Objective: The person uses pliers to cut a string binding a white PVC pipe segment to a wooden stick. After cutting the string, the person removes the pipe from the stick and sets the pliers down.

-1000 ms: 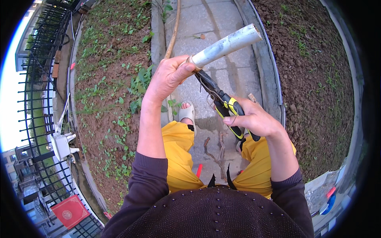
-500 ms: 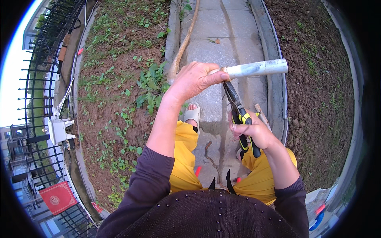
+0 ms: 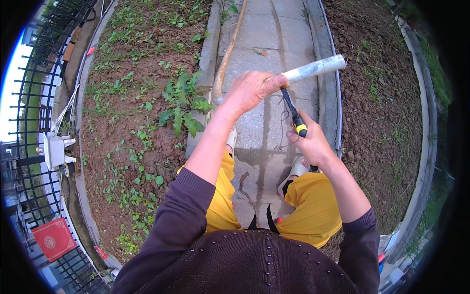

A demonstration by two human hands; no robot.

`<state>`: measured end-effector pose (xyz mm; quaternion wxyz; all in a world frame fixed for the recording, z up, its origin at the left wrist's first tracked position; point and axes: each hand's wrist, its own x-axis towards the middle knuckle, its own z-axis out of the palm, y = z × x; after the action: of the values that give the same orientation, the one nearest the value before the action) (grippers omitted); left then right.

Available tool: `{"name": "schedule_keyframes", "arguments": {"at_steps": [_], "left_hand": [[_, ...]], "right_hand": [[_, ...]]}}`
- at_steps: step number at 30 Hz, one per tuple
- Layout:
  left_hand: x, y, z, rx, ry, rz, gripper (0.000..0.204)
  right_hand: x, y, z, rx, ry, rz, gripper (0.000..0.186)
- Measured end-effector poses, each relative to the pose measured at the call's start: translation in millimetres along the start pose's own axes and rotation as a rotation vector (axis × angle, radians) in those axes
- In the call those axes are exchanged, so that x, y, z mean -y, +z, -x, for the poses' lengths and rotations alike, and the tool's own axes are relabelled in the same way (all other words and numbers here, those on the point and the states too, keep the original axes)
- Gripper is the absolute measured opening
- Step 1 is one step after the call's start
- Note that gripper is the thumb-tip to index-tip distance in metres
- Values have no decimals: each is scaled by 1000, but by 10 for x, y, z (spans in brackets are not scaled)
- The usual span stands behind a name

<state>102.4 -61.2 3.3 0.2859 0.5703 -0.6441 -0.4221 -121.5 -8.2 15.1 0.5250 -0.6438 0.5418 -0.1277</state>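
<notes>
My left hand (image 3: 248,91) is closed round a pale, smudged pipe (image 3: 316,68), its thumb lying along the side. The free end of the pipe points to the right and slightly away from me. In my right hand (image 3: 314,143) is a pair of pliers (image 3: 296,121) with black and yellow handles, seen nearly edge-on. Their jaws reach up to just under the pipe beside my left thumb; what lies between the jaws is hidden. A thin dark wire (image 3: 285,116) hangs in loose curls beside the pliers.
I stand on a paved path (image 3: 252,128) between a weedy soil bed (image 3: 129,147) and a bare brown one (image 3: 382,147). A long wooden pole (image 3: 229,54) lies ahead. A crooked stick (image 3: 246,191) is between my feet. A black fence (image 3: 29,103) runs along the left.
The pliers have turned edge-on, and their handles no longer show spread apart. The pipe's free end has tilted farther away from me. Loose wire now shows beside the pliers.
</notes>
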Motion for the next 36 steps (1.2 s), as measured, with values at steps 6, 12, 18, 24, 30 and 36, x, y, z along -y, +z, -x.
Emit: {"name": "schedule_keyframes", "arguments": {"at_steps": [6, 12, 18, 24, 30, 36], "left_hand": [[7, 48, -42, -66, -96, -3, 87], [68, 86, -103, -85, -144, -51, 92], [42, 150, -70, -131, -195, -111, 95], [108, 276, -182, -190, -259, -97, 93], [133, 213, -249, -165, -349, 37, 93], [-125, 5, -52, -7, -98, 522, 68]], "right_hand": [[137, -112, -99, -48, -8, 186, 44], [170, -153, -155, -99, 10, 383, 33], [362, -298, -156, -61, 91, 657, 29], [379, -333, -202, -129, 48, 873, 26], [387, -326, -328, -216, -34, 989, 27], [292, -467, -150, -330, -155, 752, 57]]}}
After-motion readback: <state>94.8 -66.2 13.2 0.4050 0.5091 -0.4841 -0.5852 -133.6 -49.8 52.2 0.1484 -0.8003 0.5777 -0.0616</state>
